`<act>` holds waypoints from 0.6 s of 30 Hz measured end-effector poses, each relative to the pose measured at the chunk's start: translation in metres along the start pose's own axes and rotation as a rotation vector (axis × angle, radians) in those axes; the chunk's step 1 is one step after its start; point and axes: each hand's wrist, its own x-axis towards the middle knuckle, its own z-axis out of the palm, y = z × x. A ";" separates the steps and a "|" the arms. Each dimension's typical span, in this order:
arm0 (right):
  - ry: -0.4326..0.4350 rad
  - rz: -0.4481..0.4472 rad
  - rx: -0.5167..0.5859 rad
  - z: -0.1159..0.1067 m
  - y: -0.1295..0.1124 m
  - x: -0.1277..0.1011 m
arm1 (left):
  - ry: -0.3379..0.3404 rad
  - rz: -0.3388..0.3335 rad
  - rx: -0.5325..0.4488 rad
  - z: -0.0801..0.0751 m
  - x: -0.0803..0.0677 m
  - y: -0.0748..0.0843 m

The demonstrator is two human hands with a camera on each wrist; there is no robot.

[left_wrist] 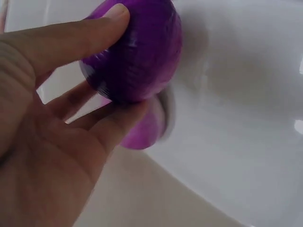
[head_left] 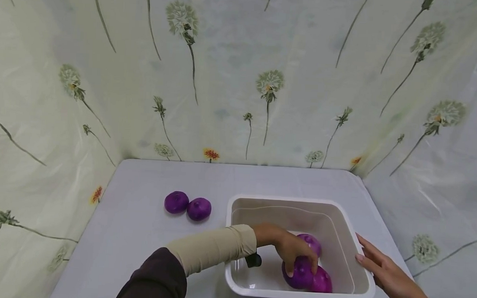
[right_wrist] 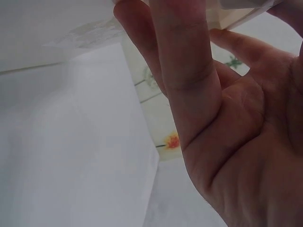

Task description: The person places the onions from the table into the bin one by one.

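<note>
Three onions [head_left: 302, 272] in tub [head_left: 236, 206]; two onions [head_left: 187, 205] left.

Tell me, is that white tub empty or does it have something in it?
Not empty. The white tub holds three purple onions; the left hand grips one of them inside it.

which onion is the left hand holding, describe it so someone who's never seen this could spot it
Start at the white tub on the right half of the grey table; three purple onions lie at its near end. The one meant is the front-left onion, darker than the pink one beside it. It alone has the left hand curled over its top.
</note>
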 end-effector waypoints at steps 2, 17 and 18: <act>-0.003 0.006 0.008 0.000 0.000 0.000 | -0.022 0.014 -0.012 0.003 0.003 0.001; -0.011 -0.001 0.036 0.002 -0.001 -0.001 | -0.088 -0.036 -0.071 0.011 0.003 0.003; -0.011 -0.002 0.037 0.002 -0.001 -0.001 | -0.091 -0.040 -0.076 0.011 0.004 0.003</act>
